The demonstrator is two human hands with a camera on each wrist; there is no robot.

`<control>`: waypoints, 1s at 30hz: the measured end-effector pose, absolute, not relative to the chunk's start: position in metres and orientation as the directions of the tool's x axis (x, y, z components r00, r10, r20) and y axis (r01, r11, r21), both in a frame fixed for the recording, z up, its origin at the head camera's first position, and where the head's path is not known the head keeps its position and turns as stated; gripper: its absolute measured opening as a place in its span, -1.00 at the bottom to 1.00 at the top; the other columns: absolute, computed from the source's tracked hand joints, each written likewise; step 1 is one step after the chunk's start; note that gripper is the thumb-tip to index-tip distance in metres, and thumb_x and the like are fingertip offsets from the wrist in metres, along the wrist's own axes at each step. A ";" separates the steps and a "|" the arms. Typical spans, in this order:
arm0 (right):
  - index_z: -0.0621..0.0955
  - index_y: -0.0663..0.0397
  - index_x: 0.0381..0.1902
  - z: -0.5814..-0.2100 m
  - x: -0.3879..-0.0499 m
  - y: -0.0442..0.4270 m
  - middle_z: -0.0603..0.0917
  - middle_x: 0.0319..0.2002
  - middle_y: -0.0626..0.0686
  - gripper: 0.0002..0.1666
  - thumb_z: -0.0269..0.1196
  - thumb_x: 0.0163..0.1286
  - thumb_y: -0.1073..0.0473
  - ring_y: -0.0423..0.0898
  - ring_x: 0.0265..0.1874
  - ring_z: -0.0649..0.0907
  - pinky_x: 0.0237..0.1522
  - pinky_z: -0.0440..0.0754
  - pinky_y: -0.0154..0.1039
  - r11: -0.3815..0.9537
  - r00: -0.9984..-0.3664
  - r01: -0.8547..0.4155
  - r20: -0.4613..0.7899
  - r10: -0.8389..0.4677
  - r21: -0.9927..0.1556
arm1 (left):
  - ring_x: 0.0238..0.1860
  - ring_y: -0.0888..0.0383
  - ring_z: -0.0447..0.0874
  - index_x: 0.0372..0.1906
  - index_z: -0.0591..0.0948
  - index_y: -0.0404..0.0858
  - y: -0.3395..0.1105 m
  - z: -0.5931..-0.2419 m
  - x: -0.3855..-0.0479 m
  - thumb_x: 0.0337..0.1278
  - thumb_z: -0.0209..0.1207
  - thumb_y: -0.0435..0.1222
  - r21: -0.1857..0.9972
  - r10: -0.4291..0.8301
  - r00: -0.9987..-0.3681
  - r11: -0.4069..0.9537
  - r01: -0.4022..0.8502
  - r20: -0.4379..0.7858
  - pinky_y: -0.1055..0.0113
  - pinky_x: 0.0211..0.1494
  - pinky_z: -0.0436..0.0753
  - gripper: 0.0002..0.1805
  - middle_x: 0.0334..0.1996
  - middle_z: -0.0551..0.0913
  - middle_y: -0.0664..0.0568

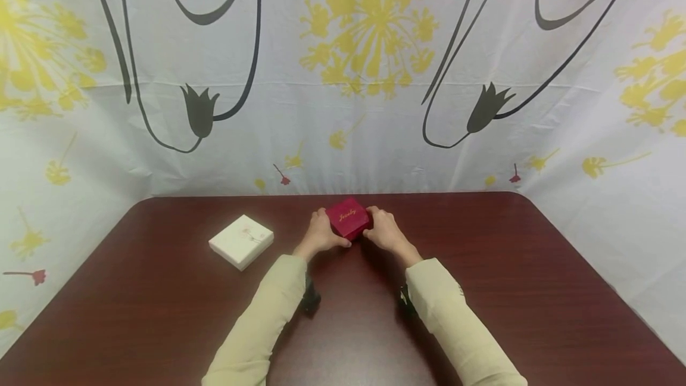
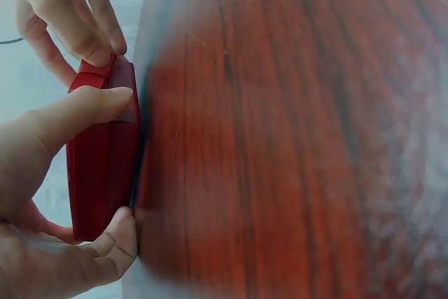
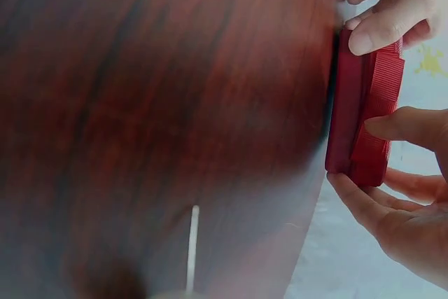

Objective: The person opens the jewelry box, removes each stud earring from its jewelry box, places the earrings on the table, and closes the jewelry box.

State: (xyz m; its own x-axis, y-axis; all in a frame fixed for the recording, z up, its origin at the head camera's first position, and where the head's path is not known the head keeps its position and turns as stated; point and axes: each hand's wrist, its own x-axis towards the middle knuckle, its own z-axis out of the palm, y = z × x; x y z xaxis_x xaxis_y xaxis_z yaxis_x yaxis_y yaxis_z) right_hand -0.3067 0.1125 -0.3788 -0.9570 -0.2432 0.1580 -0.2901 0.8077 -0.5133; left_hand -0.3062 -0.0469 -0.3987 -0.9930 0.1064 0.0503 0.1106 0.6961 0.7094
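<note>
A small red box with gold "Jewelry" lettering on its lid is at the back middle of the table, between both hands. The left hand grips its left side, thumb along the near side. On the right side, the right hand holds it between thumb and fingers. In the left wrist view the red box shows side-on with fingers at both ends. The right wrist view shows a ribbed red band on the box, with a right fingertip against the band. The undersides of the fingers are partly hidden.
A white square box with a small flower print lies left of the hands on the dark wooden table. Behind the table's back edge hangs a white curtain with grey and yellow flowers. Dark straps are at both wrists.
</note>
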 end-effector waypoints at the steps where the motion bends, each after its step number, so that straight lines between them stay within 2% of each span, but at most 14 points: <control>1: 0.38 0.44 0.05 -0.379 -0.307 0.112 0.54 -0.11 0.32 -0.43 0.25 0.04 0.37 0.13 -0.14 0.53 -0.10 0.50 -0.07 0.808 -0.959 -0.285 0.154 -0.240 -0.515 | -0.07 -0.07 0.30 0.04 0.22 -0.45 -0.047 -0.399 -0.306 -0.43 0.42 -0.22 0.709 0.104 -0.993 0.697 0.107 0.048 0.09 -0.01 0.47 -0.15 -0.14 0.34 -0.21; 12: 0.37 0.41 0.06 -0.381 -0.305 0.112 0.53 -0.08 0.32 -0.42 0.25 0.05 0.37 0.10 -0.15 0.54 -0.09 0.50 -0.08 0.809 -0.965 -0.264 0.135 -0.227 -0.526 | -0.04 -0.11 0.32 0.11 0.14 -0.48 -0.044 -0.398 -0.306 -0.40 0.41 -0.23 0.709 0.098 -0.995 0.702 0.073 0.006 0.09 0.04 0.45 -0.08 -0.06 0.28 -0.27; 22: 0.35 0.40 0.09 -0.383 -0.307 0.112 0.53 -0.07 0.30 -0.42 0.23 0.10 0.33 0.07 -0.14 0.54 -0.08 0.50 -0.09 0.814 -0.970 -0.243 0.112 -0.217 -0.527 | 0.17 -0.26 0.17 0.31 -0.15 -0.48 -0.041 -0.395 -0.304 -0.33 0.39 -0.27 0.738 0.079 -0.995 0.674 0.011 -0.057 0.01 0.16 0.32 0.15 0.20 0.04 -0.42; 30: 0.34 0.42 0.09 -0.382 -0.304 0.113 0.51 -0.09 0.31 -0.37 0.26 0.07 0.29 0.11 -0.12 0.52 -0.05 0.48 -0.06 0.820 -0.964 -0.265 0.137 -0.228 -0.507 | 0.15 -0.28 0.17 0.31 -0.16 -0.44 -0.041 -0.392 -0.301 -0.34 0.40 -0.28 0.749 0.065 -0.997 0.663 0.010 -0.045 0.01 0.15 0.33 0.17 0.19 0.01 -0.42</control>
State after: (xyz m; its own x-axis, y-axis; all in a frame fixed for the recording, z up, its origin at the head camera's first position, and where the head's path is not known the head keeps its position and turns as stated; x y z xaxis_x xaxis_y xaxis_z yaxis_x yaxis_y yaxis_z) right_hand -0.3041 0.1127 -0.3817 -0.9642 -0.2275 0.1366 -0.2653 0.8198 -0.5075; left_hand -0.3009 -0.0410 -0.3921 -0.9969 0.0650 -0.0447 0.0097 0.6626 0.7489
